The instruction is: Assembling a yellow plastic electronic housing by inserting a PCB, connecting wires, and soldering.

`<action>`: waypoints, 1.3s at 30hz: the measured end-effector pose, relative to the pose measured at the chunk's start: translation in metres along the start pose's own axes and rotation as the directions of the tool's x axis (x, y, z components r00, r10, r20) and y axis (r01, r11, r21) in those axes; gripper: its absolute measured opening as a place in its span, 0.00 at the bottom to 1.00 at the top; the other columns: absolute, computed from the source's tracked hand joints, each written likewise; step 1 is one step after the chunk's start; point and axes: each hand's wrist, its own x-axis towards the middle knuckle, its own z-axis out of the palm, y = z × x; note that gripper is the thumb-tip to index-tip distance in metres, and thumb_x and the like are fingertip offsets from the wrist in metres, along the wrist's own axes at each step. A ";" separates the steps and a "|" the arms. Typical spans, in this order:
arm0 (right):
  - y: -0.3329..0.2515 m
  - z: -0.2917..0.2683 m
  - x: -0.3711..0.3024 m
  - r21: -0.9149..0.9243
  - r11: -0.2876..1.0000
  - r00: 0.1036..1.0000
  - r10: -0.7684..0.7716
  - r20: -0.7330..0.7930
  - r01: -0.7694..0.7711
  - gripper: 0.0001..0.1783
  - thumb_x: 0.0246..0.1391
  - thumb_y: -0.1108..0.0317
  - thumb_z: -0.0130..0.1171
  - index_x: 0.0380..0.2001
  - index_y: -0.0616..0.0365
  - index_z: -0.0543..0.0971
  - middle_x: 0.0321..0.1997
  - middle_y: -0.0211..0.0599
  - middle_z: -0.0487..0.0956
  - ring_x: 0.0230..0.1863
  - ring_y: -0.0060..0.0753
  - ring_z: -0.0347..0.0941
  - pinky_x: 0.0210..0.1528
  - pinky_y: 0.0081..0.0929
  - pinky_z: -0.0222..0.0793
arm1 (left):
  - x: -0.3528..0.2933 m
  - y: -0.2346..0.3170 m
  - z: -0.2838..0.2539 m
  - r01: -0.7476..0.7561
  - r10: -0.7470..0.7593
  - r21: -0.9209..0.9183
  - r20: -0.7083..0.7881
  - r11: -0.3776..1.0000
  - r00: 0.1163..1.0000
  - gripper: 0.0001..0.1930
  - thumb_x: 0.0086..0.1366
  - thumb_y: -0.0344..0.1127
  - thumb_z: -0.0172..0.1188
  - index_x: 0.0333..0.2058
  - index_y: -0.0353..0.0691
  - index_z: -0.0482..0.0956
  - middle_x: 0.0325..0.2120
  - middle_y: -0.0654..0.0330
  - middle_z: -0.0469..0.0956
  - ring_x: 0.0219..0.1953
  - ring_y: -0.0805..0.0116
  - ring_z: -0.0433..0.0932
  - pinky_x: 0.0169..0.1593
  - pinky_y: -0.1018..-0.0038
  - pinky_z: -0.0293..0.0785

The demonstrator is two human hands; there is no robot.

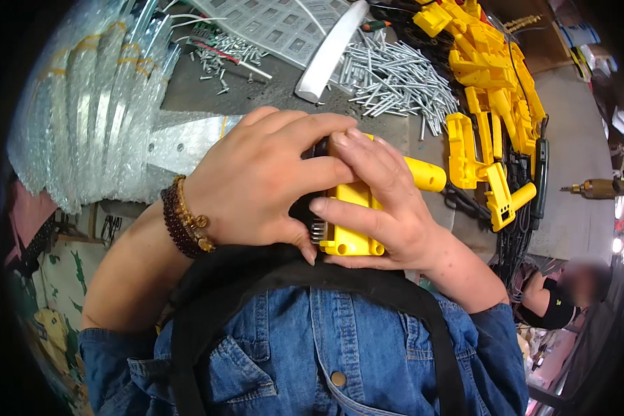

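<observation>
Close in front of my body I hold a yellow plastic tool housing (353, 239) between both hands. My right hand (403, 211) is wrapped over its top and right side, and a round yellow stub sticks out to the right past the fingers. A row of thin metal teeth (317, 232) shows along the housing's left edge. My left hand (256, 177) is closed against that left side, its index finger bent over the upper part and the thumb beside the teeth. What the left fingertips press on is partly hidden.
Long silver screws (399, 80) lie heaped beyond my hands, with shorter screws (232, 52) to their left. A white curved bar (331, 52) leans there. Bubble-wrapped strips (90, 118) stack at left. Yellow housings (496, 76) and a black electric screwdriver (539, 184) are at right; a person (551, 298) sits beyond.
</observation>
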 end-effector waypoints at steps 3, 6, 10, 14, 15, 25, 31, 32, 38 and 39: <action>0.001 0.010 -0.003 -0.006 0.993 0.992 -0.117 -0.041 0.117 0.30 0.36 0.61 0.72 0.48 0.46 0.78 0.73 0.57 0.57 0.73 0.62 0.52 0.68 0.66 0.48 | -0.002 0.002 0.002 -0.022 0.022 0.000 -0.011 1.000 1.000 0.39 0.33 0.53 0.76 0.47 0.41 0.80 0.62 0.53 0.67 0.57 0.51 0.71 0.58 0.56 0.65; -0.002 0.020 -0.006 -0.043 0.989 0.987 -0.146 -0.072 0.143 0.20 0.41 0.67 0.70 0.40 0.49 0.78 0.71 0.47 0.63 0.75 0.55 0.52 0.70 0.67 0.40 | -0.004 0.000 0.004 -0.012 0.012 0.007 -0.053 1.000 0.999 0.37 0.32 0.43 0.76 0.48 0.45 0.81 0.61 0.58 0.68 0.58 0.55 0.71 0.58 0.58 0.66; -0.004 0.024 -0.011 -0.150 0.975 0.982 -0.178 -0.066 0.166 0.15 0.47 0.69 0.66 0.41 0.49 0.81 0.68 0.35 0.70 0.73 0.43 0.57 0.74 0.60 0.35 | -0.004 -0.002 0.008 0.014 -0.013 0.030 -0.051 0.999 0.999 0.36 0.34 0.42 0.76 0.49 0.48 0.81 0.61 0.59 0.69 0.58 0.56 0.71 0.58 0.59 0.66; -0.008 0.016 -0.012 -0.261 0.946 0.981 -0.188 0.036 0.191 0.21 0.50 0.66 0.66 0.50 0.48 0.81 0.67 0.38 0.71 0.73 0.41 0.58 0.75 0.56 0.37 | -0.001 0.000 0.009 -0.016 0.020 0.065 -0.060 0.998 0.998 0.35 0.39 0.41 0.74 0.52 0.49 0.79 0.60 0.58 0.70 0.57 0.57 0.73 0.58 0.59 0.65; -0.009 0.012 -0.013 -0.282 0.936 0.976 -0.183 0.117 0.209 0.24 0.49 0.64 0.67 0.52 0.48 0.81 0.68 0.40 0.69 0.74 0.44 0.55 0.75 0.57 0.37 | 0.000 0.002 0.008 -0.026 0.031 0.071 -0.063 0.997 0.998 0.34 0.41 0.40 0.73 0.52 0.50 0.78 0.60 0.58 0.71 0.56 0.58 0.73 0.58 0.59 0.65; -0.023 -0.018 0.041 0.613 0.790 0.970 -0.129 0.206 -0.025 0.21 0.65 0.63 0.54 0.16 0.57 0.71 0.18 0.36 0.75 0.19 0.30 0.70 0.23 0.28 0.64 | 0.039 -0.005 0.021 0.202 -0.197 0.065 -0.078 0.977 0.977 0.16 0.70 0.43 0.52 0.32 0.36 0.81 0.31 0.53 0.77 0.39 0.48 0.75 0.45 0.59 0.72; -0.021 0.004 0.051 0.675 0.730 0.980 -0.193 0.047 0.111 0.17 0.64 0.66 0.52 0.21 0.59 0.72 0.20 0.37 0.70 0.20 0.42 0.67 0.23 0.34 0.61 | 0.036 -0.008 0.018 0.256 -0.251 0.073 -0.063 0.964 0.966 0.14 0.70 0.40 0.51 0.35 0.36 0.80 0.33 0.53 0.77 0.41 0.49 0.75 0.46 0.59 0.72; -0.023 -0.003 0.049 0.602 0.798 0.985 -0.109 0.135 0.006 0.14 0.63 0.67 0.54 0.24 0.61 0.76 0.21 0.36 0.73 0.22 0.39 0.70 0.25 0.30 0.65 | 0.037 -0.008 0.017 0.216 -0.207 0.113 -0.086 0.970 0.975 0.17 0.70 0.43 0.49 0.28 0.38 0.79 0.32 0.54 0.78 0.40 0.51 0.77 0.43 0.55 0.73; 0.068 -0.056 0.031 0.039 0.945 0.938 0.328 -0.114 -0.326 0.07 0.60 0.67 0.57 0.37 0.57 0.81 0.24 0.37 0.73 0.31 0.41 0.76 0.34 0.26 0.72 | 0.047 -0.015 0.004 0.251 -0.253 0.043 0.052 0.967 0.966 0.10 0.66 0.37 0.56 0.34 0.35 0.78 0.35 0.51 0.78 0.42 0.49 0.76 0.47 0.59 0.72; 0.085 -0.057 0.021 -0.272 0.926 0.965 0.237 -0.116 -0.260 0.06 0.58 0.67 0.58 0.36 0.55 0.81 0.27 0.35 0.74 0.33 0.39 0.76 0.35 0.28 0.73 | 0.060 -0.016 0.002 0.261 -0.262 0.038 0.040 0.965 0.964 0.11 0.65 0.38 0.56 0.34 0.35 0.78 0.34 0.51 0.78 0.41 0.49 0.76 0.46 0.59 0.72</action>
